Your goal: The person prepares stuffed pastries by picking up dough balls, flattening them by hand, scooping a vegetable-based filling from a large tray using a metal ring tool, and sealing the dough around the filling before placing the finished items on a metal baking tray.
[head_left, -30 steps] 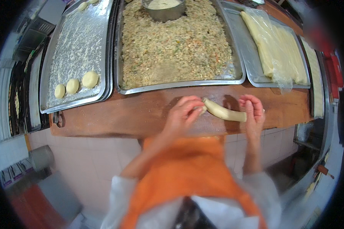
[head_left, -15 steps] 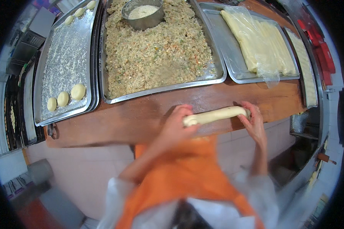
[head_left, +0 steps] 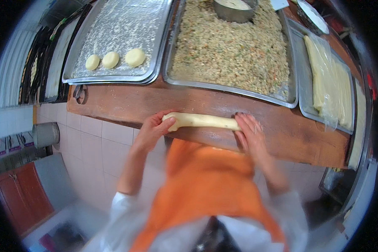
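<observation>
The left hand (head_left: 154, 130) curls its fingers around one end of a pale dough roll (head_left: 206, 120), the thumb pressed on top, while the right hand (head_left: 252, 133) has the other end between fingers and thumb, its back turned upward. Smooth, soft and roughly cylindrical, the roll lies along the near edge of the wooden bench (head_left: 122, 107), thicker and folded at the left end. Both forearms reach forward on either side of an orange cloth apron (head_left: 210, 180), the left one bent at the wrist. At the bench's left end sits a thin metal ring (head_left: 80, 95). Behind it, a floured metal tray (head_left: 117, 31) carries three rounded dough pieces (head_left: 110, 60) near its front edge. The middle tray (head_left: 233, 90) is spread with crumbly, speckled filling (head_left: 231, 54), a round metal container (head_left: 234, 15) standing in it. Toward the bench's right end, clear crinkled plastic (head_left: 331, 90) partly covers long dough strips (head_left: 317, 77) on another tray (head_left: 305, 80).
</observation>
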`<state>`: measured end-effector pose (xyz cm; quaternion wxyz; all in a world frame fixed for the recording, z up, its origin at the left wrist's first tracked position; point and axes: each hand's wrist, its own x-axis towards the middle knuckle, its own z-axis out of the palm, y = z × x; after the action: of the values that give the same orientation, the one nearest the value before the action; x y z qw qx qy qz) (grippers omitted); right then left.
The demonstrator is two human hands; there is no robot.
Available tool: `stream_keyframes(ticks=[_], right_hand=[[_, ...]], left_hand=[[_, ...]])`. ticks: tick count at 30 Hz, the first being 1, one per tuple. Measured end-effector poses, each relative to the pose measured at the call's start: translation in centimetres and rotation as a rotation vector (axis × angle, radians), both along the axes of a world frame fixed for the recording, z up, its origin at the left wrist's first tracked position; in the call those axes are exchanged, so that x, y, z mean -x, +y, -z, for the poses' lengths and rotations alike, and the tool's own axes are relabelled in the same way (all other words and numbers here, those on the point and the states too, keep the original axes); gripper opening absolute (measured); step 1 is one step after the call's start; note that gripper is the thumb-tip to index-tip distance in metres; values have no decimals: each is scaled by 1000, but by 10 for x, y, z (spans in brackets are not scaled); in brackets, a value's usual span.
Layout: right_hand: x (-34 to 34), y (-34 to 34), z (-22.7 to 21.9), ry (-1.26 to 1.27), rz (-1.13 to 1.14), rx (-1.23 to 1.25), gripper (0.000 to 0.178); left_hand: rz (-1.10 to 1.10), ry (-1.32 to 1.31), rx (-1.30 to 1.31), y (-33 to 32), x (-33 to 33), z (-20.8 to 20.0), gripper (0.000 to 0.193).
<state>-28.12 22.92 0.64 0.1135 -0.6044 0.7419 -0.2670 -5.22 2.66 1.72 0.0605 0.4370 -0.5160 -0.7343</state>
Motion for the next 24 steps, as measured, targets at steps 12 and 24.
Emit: stream_keyframes(ticks=[12, 24], right_hand=[[-43, -60, -34, -213, -69, 16, 42], [-58, -85, -37, -700, -216, -199, 26]], left_hand=[[-41, 177, 129, 13, 17, 7, 29], [133, 81, 1381, 28, 43, -44, 28]])
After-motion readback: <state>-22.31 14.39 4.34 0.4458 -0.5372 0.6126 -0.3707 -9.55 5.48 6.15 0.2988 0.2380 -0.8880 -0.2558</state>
